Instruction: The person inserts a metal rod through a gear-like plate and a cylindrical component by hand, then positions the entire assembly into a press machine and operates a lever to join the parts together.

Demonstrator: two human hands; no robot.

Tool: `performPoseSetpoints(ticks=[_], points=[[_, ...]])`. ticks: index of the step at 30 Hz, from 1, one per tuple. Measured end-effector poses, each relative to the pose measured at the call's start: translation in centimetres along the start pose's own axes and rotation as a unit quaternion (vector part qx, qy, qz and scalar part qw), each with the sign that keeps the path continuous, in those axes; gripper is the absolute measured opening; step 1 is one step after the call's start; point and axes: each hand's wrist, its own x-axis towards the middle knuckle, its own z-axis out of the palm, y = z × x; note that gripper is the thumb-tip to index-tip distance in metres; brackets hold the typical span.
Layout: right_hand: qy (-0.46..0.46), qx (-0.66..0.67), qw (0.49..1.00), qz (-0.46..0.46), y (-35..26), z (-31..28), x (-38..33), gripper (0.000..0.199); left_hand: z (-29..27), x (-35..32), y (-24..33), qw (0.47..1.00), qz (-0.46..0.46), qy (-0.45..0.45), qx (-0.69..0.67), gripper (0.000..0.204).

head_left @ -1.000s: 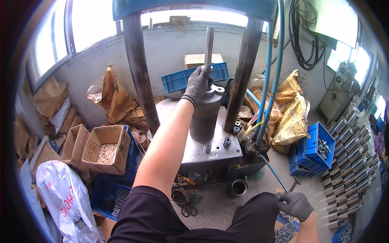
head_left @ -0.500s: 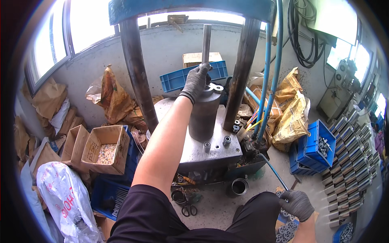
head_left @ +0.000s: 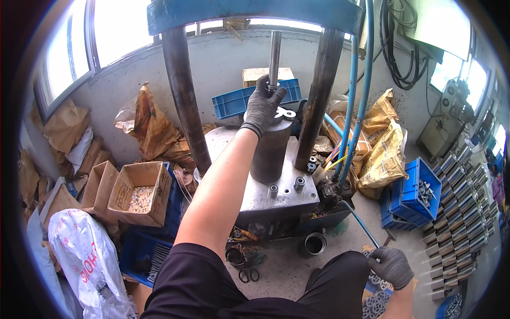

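Observation:
My left hand [head_left: 263,105], in a dark grey glove, rests on top of a dark steel cylinder [head_left: 270,151] that stands on the grey press plate [head_left: 276,199]. Its fingers are by a small ring at the foot of the thin vertical rod [head_left: 274,53] coming down from the blue press beam [head_left: 249,13]. A flat silvery disc [head_left: 284,112] lies on the cylinder top beside the hand. My right hand [head_left: 392,265], also gloved, is low at the right, closed around a thin blue lever [head_left: 360,223] that runs up toward the press base.
Two dark press columns [head_left: 183,95] flank the cylinder. An open cardboard box of small parts [head_left: 141,191] and brown paper sacks [head_left: 151,125] sit to the left. Blue crates [head_left: 411,196], yellow bags [head_left: 385,151] and rows of metal cylinders [head_left: 462,212] lie to the right. A ring [head_left: 315,243] lies on the floor.
My left hand has shifted slightly up on the cylinder top toward the rod's foot. The right hand stays on the lever.

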Motion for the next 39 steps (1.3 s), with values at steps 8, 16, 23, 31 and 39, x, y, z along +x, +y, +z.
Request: performPoseSetpoints(ticks=[8, 16, 23, 31, 39], points=[[0.002, 0.013, 1.0, 0.001, 0.2, 0.1, -0.1, 0.027, -0.3, 0.3, 0.4, 0.999, -0.046, -0.005, -0.021, 0.053], [0.0, 0.015, 1.0, 0.003, 0.1, 0.0, 0.0, 0.027, -0.8, -0.4, 1.3, 0.997, -0.042, -0.006, 0.07, 0.054], [0.005, 0.019, 1.0, 0.005, 0.3, 0.1, 0.0, 0.027, -0.9, -0.3, 0.8, 0.997, -0.021, -0.011, 0.076, 0.053], [-0.003, 0.029, 0.999, 0.019, -0.1, -0.3, -0.1, 0.027, -0.7, -0.5, 1.1, 0.996, -0.021, -0.01, 0.081, 0.054], [0.091, 0.063, 0.993, -0.038, -0.2, -1.3, 1.1, 0.024, -0.6, -0.1, 0.4, 0.998, -0.025, -0.007, 0.057, 0.05]])
